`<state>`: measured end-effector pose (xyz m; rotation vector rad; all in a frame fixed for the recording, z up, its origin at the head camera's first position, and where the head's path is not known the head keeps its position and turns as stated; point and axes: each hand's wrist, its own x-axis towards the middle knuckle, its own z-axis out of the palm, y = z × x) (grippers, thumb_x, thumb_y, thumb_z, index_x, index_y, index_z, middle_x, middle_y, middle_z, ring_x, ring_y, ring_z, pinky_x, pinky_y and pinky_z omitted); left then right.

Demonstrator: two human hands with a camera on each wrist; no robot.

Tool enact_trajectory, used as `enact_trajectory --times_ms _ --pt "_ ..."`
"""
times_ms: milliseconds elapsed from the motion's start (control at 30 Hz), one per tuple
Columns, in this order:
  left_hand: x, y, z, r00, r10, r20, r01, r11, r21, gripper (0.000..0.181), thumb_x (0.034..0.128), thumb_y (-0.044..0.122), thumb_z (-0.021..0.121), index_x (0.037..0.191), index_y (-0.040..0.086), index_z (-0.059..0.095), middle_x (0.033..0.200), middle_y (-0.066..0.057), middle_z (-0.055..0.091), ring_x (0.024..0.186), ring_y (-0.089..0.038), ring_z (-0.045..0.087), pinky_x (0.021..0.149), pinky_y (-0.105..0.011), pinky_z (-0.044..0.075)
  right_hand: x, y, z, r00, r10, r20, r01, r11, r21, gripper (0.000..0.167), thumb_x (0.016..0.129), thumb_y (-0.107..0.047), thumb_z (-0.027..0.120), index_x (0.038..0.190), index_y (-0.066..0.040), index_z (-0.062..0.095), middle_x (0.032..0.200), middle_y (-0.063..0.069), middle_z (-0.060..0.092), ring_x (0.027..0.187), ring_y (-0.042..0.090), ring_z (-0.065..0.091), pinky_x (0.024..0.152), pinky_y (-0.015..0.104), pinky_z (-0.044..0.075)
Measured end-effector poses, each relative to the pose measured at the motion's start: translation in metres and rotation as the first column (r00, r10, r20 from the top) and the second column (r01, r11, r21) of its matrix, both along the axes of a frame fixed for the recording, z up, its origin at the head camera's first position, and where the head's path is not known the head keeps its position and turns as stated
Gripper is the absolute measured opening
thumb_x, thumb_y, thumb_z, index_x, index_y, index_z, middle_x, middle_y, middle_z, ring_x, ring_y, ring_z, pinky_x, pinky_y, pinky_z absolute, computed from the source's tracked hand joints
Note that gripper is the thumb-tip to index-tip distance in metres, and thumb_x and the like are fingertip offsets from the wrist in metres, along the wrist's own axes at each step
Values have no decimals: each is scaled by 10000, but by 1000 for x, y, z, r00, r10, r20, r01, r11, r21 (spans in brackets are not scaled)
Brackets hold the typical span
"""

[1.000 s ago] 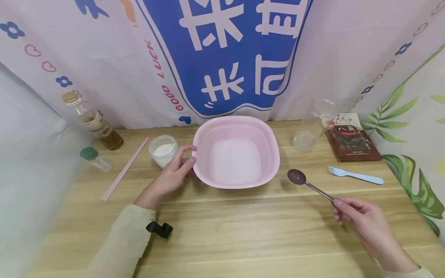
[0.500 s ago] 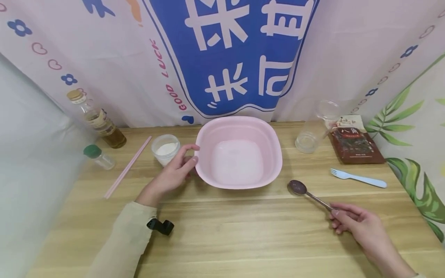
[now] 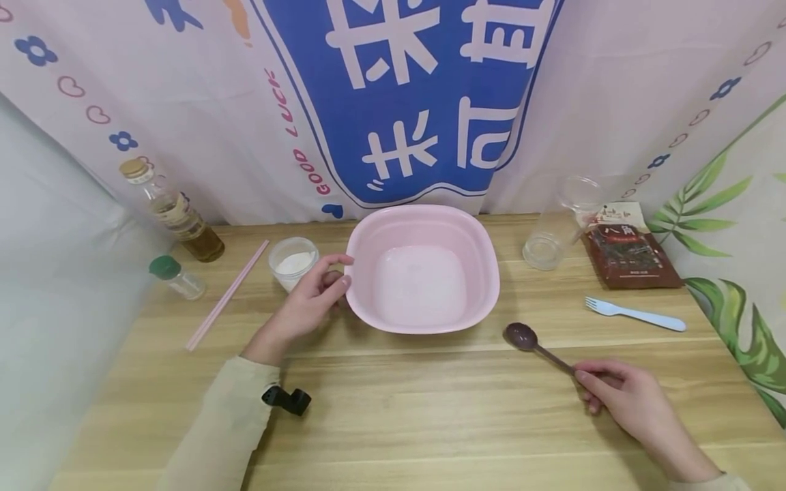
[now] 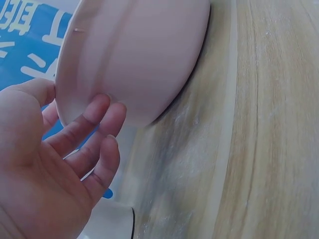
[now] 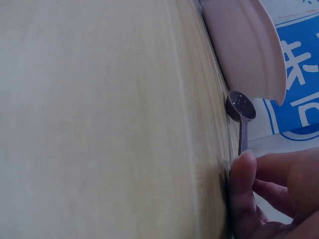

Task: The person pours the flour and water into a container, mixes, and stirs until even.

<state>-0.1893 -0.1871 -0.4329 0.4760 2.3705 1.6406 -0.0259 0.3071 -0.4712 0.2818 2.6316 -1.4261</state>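
A pink plastic basin (image 3: 425, 327) stands at the back of the wooden table, with some whitish matter at its bottom that I cannot make out. My left hand (image 3: 305, 301) pinches its left rim between thumb and index finger; in the left wrist view the other fingers (image 4: 99, 149) curve below the rim, near the outer wall. To the basin's right, my right hand (image 3: 632, 402) holds a dark brown long-handled measuring spoon (image 3: 522, 337) by the handle's end. White specks show in the spoon's bowl (image 5: 242, 105) in the right wrist view. The spoon is low over the table.
Left of the basin are a jar of white powder (image 3: 293, 264), pink chopsticks (image 3: 227, 296), a green-capped shaker (image 3: 178, 278) and an oil bottle (image 3: 181, 218). On the right are a clear cup (image 3: 552, 232), a brown spice packet (image 3: 632, 252) and a blue fork (image 3: 638, 316).
My right hand has brought the spoon down and toward the table's near side, a little to the left. The left hand stays on the basin's rim. The head view has shifted slightly.
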Motion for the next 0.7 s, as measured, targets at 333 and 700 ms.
enact_trajectory --times_ms 333,700 --pt "0 5 -1 996 84 -20 -83 996 46 379 1092 41 578 1466 -10 546 1078 -231 697 783 -263 640 684 -304 580 0 -3 1 994 84 -74 -69 980 187 142 1008 -52 738 1124 15 783 953 91 699 581 76 616 533 264 515" --pt "2 10 -1 982 182 55 -189 965 180 402 1044 -8 627 1439 -75 590 1019 -44 649 807 -113 646 735 -232 594 0 -3 2 993 68 -92 -51 983 174 167 1018 -52 728 1150 40 770 951 92 709 588 49 601 510 264 528"
